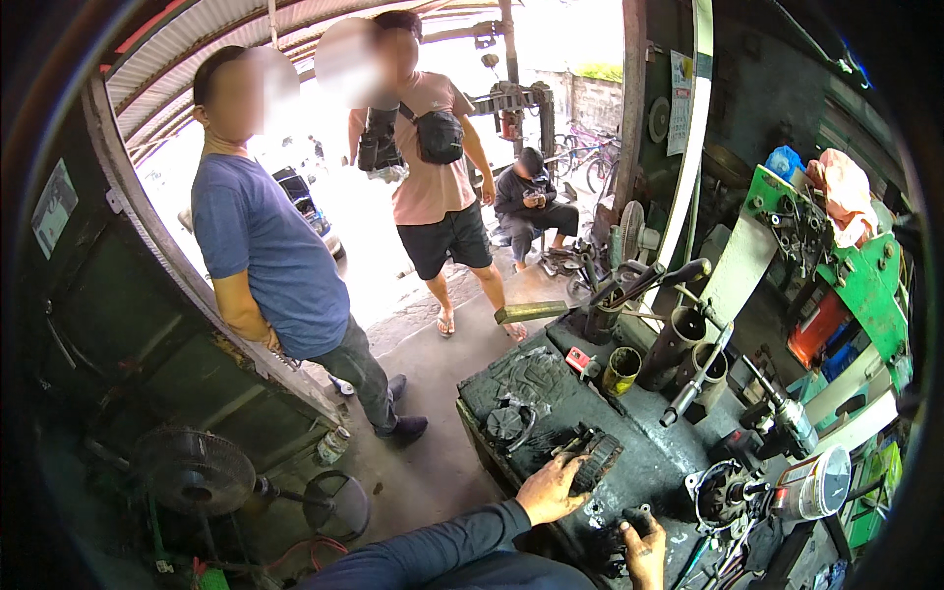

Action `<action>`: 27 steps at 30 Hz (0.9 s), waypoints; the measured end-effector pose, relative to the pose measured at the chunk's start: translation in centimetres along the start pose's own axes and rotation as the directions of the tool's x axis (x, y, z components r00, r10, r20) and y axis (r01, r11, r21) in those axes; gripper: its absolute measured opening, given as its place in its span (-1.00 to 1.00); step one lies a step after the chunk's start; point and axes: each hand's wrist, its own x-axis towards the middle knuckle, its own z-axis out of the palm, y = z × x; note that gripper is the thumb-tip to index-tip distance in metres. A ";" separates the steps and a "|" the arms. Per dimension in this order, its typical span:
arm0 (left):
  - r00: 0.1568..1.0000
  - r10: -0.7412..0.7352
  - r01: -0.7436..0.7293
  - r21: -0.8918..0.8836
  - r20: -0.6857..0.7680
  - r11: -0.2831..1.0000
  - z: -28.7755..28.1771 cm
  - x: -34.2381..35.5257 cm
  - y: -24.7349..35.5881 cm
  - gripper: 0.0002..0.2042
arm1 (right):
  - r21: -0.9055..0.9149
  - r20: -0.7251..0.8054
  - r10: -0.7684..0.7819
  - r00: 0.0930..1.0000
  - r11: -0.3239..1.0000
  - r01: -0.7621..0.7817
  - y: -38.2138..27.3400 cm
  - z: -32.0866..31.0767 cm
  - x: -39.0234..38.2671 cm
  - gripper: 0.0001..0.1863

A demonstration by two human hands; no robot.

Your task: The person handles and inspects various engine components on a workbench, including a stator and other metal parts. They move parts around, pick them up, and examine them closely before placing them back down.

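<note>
Up and to the left of the left hand (549, 492), crumpled dark plastic (526, 382) lies on the desk (644, 425); it could snag a part slid that way. Against the left hand's bent fingers sits the ribbed part (600, 460); they touch its near left side, though I cannot tell how firmly they hold it. Being round, it might roll if that contact slipped on the grimy top. Nearer the lower edge, the right hand (644, 553) is partly curled, a small dark piece (639, 514) at its fingertips; whether it is gripped I cannot tell, and a loose pinch could drop it. Just right of that hand, the finned part (723, 495) crowds the space, so a sideways sweep might knock it.

As for materials, the plastic is thin, wrinkled and glossy. The ribbed part looks like metal, drum-shaped, with close ridges. The desk is blackened and patchily shiny. Rightmost, past the finned part's toothed metal, stands a smooth whitish tub (816, 484).
</note>
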 end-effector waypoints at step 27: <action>0.602 0.650 -0.798 0.349 0.463 0.491 -3.6 10.4 -7.9 -0.14 | 0.483 -0.613 0.771 -0.174 0.191 -0.855 26.8 26.6 -37.7 -0.33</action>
